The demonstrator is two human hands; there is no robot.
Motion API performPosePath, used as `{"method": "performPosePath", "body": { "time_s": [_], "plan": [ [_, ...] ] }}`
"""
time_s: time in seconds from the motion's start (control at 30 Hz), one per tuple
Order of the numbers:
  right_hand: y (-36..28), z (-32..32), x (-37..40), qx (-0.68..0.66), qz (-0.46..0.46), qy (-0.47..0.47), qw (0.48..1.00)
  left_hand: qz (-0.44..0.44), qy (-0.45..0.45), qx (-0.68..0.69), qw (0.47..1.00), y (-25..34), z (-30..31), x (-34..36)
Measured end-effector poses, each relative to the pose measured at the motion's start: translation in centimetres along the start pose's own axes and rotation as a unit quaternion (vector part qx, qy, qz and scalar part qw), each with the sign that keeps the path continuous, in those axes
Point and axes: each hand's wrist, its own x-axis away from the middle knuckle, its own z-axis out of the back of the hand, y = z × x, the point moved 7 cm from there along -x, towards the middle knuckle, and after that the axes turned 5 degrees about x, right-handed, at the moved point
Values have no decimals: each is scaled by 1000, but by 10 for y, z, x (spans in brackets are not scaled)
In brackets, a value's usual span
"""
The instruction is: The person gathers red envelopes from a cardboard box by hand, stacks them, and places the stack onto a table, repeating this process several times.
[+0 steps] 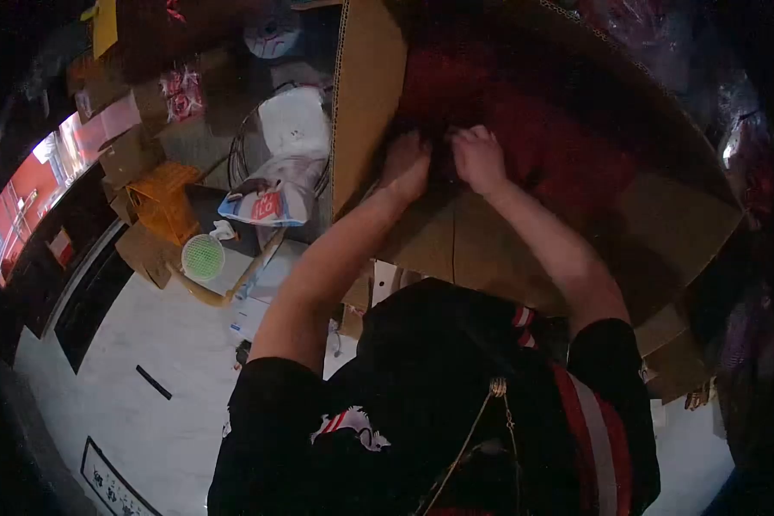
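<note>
At the box (369,103), my left hand (408,162) and right hand (479,158) curl, whether gripping I can't tell; dimness could cause fumbling.

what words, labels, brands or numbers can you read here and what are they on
"LO" on the red square of the plastic bag; the letters before it are unclear
Characters on the black-edged white panel: too blurred to read
Markings on the disc: too small
Lettering on the bright red area, far left: too blurred
</note>
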Motion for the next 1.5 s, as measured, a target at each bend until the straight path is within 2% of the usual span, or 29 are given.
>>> {"method": "performPosePath", "body": {
  "time_s": [0.1,0.17,0.2,0.27,0.33,0.37,0.4,0.47,0.53,0.6,0.67,0.7,0.77,0.8,0.87,0.9,0.93,0.97,1.03,1.1,1.13,1.2,1.27,1.3,1.37,1.4,1.43,1.47,1.5],
  "plan": [
    [-1,-12,10,-18,29,-20,999,-6,-25,-17,1000,8,3,4],
    [-5,-9,15,-51,-22,-41,998,-216,94,-224,946,55,21,27],
    [-11,1,16,-64,-21,-44,997,-216,93,-225,946,50,22,26],
    [-11,-8,9,-103,-44,-68,991,-288,22,-348,892,42,5,25],
    [-4,3,3,-198,-123,-18,972,-248,7,-299,921,-6,-22,10],
    [4,-3,0,-172,-108,22,979,-206,-7,-248,947,-23,-30,5],
    [7,-9,-4,-172,-108,22,979,-206,-8,-248,947,-6,-23,9],
    [17,-20,-9,-139,-165,-6,976,-87,5,-190,978,32,9,15],
    [14,-16,-12,-106,-167,51,979,-94,-45,-251,962,28,7,9],
    [12,-23,-15,-94,-136,-33,986,-97,-95,-309,941,25,1,11],
    [10,-19,-13,-106,-143,-42,983,-192,63,-318,926,45,13,25],
    [10,-15,-12,-119,-150,-51,980,-191,63,-317,927,41,13,24],
    [6,-3,-8,-143,-143,-37,979,-275,58,-387,878,43,8,23],
    [3,2,-7,-169,-138,-23,976,-274,58,-387,879,38,1,21],
    [2,3,-6,-179,-151,-28,972,-211,138,-201,947,25,5,16],
    [4,2,-5,-189,-165,-33,967,-212,138,-200,947,26,10,16],
    [2,14,-10,-163,-119,45,978,-229,84,-275,930,27,5,17],
    [5,19,-14,-115,-115,65,984,-245,29,-347,905,27,-1,19],
    [12,19,-24,-34,-104,92,990,-233,41,-346,908,31,-1,20],
    [13,14,-26,-14,-110,57,992,-224,52,-346,910,36,4,20],
    [13,13,-28,7,-115,23,993,-216,12,-361,907,36,3,19],
    [7,15,-24,-18,-80,41,996,-207,-28,-374,904,36,-4,18],
    [10,4,-18,-56,-93,11,994,-124,154,-161,967,34,15,17],
    [10,4,-15,-55,-93,11,994,-124,154,-160,967,35,19,16],
    [8,-1,-11,-131,-88,-10,987,-303,156,-303,890,60,17,25],
    [6,-2,-13,-108,-52,-13,993,-302,156,-304,890,55,16,25],
    [9,-3,-13,-108,-52,-13,993,-278,94,-320,901,46,8,21],
    [13,-7,-14,-157,-49,-43,985,-251,31,-333,908,36,0,19],
    [13,-9,-13,-205,-46,-73,975,-251,31,-334,908,38,1,19]
  ]
}}
